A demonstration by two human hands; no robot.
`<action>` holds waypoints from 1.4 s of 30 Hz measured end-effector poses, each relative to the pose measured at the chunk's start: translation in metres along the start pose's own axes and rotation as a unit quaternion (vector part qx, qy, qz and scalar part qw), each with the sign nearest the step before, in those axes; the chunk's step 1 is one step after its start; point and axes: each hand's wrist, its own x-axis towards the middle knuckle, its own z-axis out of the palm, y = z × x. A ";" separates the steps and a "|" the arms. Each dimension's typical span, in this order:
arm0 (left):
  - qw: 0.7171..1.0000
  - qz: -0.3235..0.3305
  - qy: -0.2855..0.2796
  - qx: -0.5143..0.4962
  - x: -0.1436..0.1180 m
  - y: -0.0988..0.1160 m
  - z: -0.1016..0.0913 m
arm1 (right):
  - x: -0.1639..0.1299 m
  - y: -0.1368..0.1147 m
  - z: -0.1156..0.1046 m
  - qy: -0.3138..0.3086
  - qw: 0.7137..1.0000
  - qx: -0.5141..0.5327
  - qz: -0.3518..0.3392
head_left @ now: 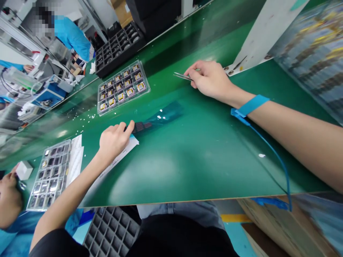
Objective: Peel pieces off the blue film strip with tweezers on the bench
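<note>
At the near edge of a green desk (187,167), a seated person works with both bare arms stretched across it. By the near left corner lies a clear tray (49,175) of small dark parts, a white sheet of paper (76,157) just beside it. The left hand (114,139) rests knuckles up on another white slip, its fingers curled and its fingertips pressed down on one end of a dark strip (142,126) that lies flat near the middle of the desk; a teal film (166,112) runs on from the strip's far end, with white flecks scattered over it. On the right forearm sits a blue wrist strap (252,104), its cord trailing back over the near edge. Further out, the right hand (210,78) pinches a pair of metal tweezers (182,76) between thumb and fingers, the tips pointing left just above the desk, well apart from the strip. Beyond the left hand lies a second clear tray (122,87) of gold-coloured parts, and past that a black tray (118,48) at the far edge. Another person's hand (9,198) shows at the left.
</note>
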 end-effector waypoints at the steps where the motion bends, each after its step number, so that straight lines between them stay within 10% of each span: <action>1: 1.000 -0.020 -0.012 0.011 0.004 -0.003 0.000 | 0.000 0.000 0.000 -0.001 1.000 0.000 -0.001; 8: 0.985 -0.158 -0.068 -0.022 0.012 -0.023 0.006 | 0.001 0.003 0.001 -0.004 1.000 0.000 -0.008; 14: 0.949 -0.271 0.040 -0.153 0.012 -0.043 0.024 | 0.001 0.004 0.001 -0.002 1.000 -0.001 -0.009; 22: 0.902 -0.328 0.004 -0.282 0.012 -0.053 0.036 | -0.002 -0.002 0.000 -0.009 1.000 -0.014 0.002; 32: 0.887 -0.327 -0.058 -0.319 0.003 -0.078 0.036 | -0.008 -0.015 -0.002 -0.006 1.000 -0.020 0.019; 42: 0.952 -0.196 0.165 -0.166 -0.065 -0.064 0.062 | -0.011 -0.022 -0.002 0.000 0.999 -0.012 0.039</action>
